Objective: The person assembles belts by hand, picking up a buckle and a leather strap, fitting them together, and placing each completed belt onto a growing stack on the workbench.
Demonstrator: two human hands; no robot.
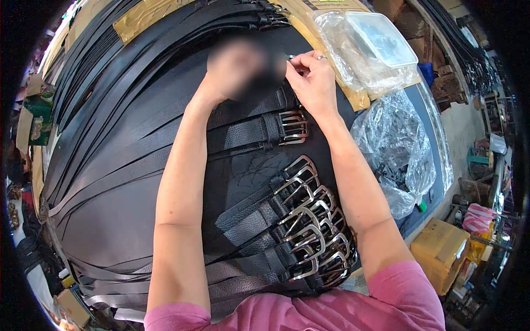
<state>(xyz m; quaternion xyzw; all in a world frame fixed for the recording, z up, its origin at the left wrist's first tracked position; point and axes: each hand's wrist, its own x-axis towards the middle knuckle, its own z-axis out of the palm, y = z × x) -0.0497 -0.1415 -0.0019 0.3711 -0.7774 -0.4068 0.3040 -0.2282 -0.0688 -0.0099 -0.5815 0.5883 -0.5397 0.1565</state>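
At the top middle, my left hand (234, 69) is covered by a blur that hides its fingers and whatever they touch. Just right of the blur, my right hand (314, 80) has its thumb and fingers pinched together; a small shiny bit shows at the fingertips, too small to name. Below both hands lies a black leather belt (243, 134) with a silver buckle (293, 128). Nearer my body, a pile of black belts has its metal buckles (317, 231) heaped together between my forearms.
More belts (182, 33) fan across the dark table (110, 220) toward the far left. Right of my hand are a clear plastic bag (392, 143) of small dark pieces and a translucent lid (383, 39) on plastic wrap. A cardboard box (439, 254) stands beyond the table's right edge.
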